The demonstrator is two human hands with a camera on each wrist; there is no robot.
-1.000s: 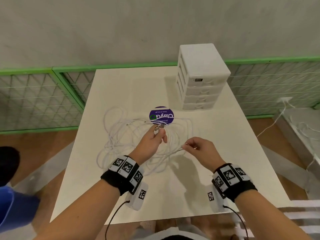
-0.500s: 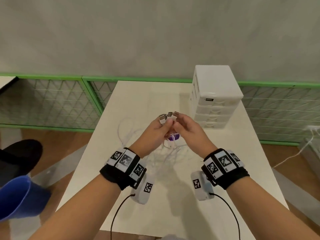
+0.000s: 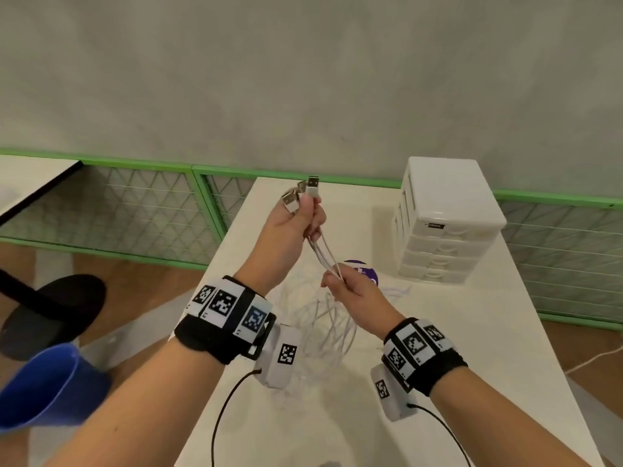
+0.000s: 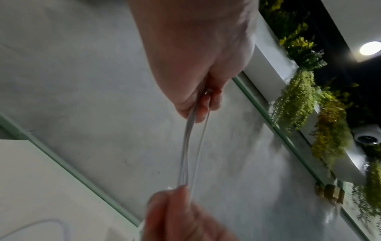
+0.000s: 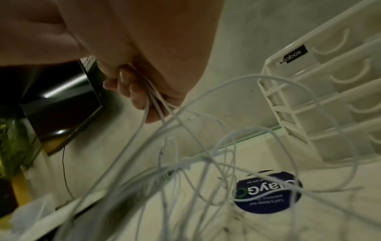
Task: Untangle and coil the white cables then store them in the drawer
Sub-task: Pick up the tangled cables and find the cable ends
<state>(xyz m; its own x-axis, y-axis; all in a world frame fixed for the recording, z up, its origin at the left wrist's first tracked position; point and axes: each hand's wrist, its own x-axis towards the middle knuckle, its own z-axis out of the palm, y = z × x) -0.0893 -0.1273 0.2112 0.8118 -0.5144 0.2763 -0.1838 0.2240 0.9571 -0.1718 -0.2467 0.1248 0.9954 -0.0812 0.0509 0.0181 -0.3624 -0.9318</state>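
My left hand [image 3: 298,214] is raised above the table and grips the plug ends of the white cables [image 3: 323,254], with three USB plugs [image 3: 312,187] sticking up out of the fist. My right hand [image 3: 340,281] sits lower and pinches the same strands a short way down. Between the hands the cables [image 4: 190,146] run taut. Below my right hand [image 5: 144,91] the cables [image 5: 185,163] hang in tangled loops down to the table. The white drawer unit [image 3: 445,224] stands at the back right of the table, its drawers closed.
A round purple sticker [image 3: 365,269] lies on the white table [image 3: 438,332], partly behind my right hand. A green mesh fence [image 3: 135,210] runs behind the table. A blue cup [image 3: 43,389] and a black stool [image 3: 50,311] are off to the left.
Both hands came together at the plugs, then the left hand rose with the plug ends while the right slid down the strands. The tangle has lifted partly off the table.
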